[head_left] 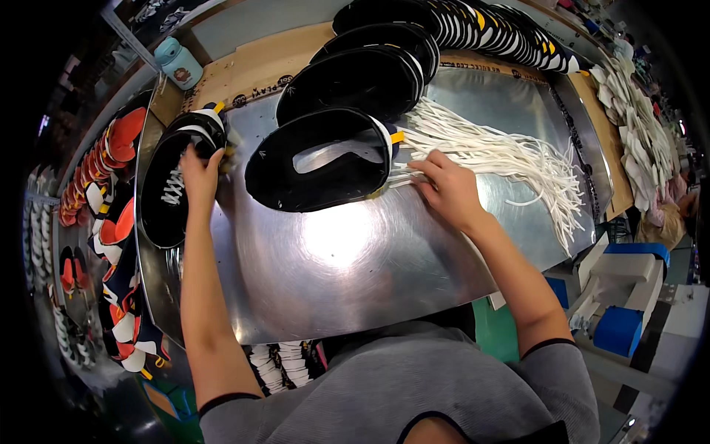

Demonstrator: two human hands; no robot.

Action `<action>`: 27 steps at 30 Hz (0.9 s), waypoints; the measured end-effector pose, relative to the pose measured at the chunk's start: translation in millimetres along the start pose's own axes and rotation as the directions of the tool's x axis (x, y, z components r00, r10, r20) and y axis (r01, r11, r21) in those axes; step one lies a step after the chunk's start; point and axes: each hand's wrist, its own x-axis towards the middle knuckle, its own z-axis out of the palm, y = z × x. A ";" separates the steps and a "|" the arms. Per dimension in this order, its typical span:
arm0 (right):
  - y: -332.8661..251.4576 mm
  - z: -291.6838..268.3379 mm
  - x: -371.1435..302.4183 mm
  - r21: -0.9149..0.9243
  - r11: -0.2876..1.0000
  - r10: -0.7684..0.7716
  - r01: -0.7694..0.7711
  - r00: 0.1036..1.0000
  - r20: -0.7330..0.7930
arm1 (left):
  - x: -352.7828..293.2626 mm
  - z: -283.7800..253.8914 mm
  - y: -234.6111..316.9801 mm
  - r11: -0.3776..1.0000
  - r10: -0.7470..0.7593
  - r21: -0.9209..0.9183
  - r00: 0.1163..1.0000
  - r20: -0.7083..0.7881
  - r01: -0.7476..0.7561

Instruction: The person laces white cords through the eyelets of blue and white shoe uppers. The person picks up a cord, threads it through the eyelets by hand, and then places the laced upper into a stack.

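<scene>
At the left edge of the metal table, my left hand (pixel 200 175) grips the heel part of a laced black shoe upper (pixel 157 211). White lacing crosses the front of this upper, and another upper lies beneath it. Over at the middle right, my right hand (pixel 452 191) has its fingers closed on the near ends of white shoelaces (pixel 510 157), which fan out in a loose bundle. Between my hands lies an unlaced black shoe upper (pixel 270 174) with a yellow heel tab, its opening showing bare metal. How many laces the fingertips hold cannot be made out.
More black uppers (pixel 344 85) overlap behind the middle one, running into a long row (pixel 495 33) along the back. A light blue bottle (pixel 178 65) stands at the back left. Orange uppers (pixel 124 137) hang beyond the left edge. A white and blue machine (pixel 625 296) stands right.
</scene>
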 end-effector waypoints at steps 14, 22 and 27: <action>-91.0 -190.8 -19.0 0.481 0.788 -0.240 0.384 0.911 -0.334 | -77.4 9.3 302.7 0.930 0.045 -0.348 0.900 0.433 0.121; -91.2 -223.1 -116.3 0.967 -0.083 -0.017 0.242 0.970 -0.244 | -140.9 -154.2 273.5 -0.134 0.030 -0.894 0.904 0.427 0.427; -89.6 -79.4 -121.2 0.871 0.079 0.286 -0.485 0.848 0.447 | -221.6 -149.5 148.9 -0.342 -0.013 -0.672 0.711 0.703 0.657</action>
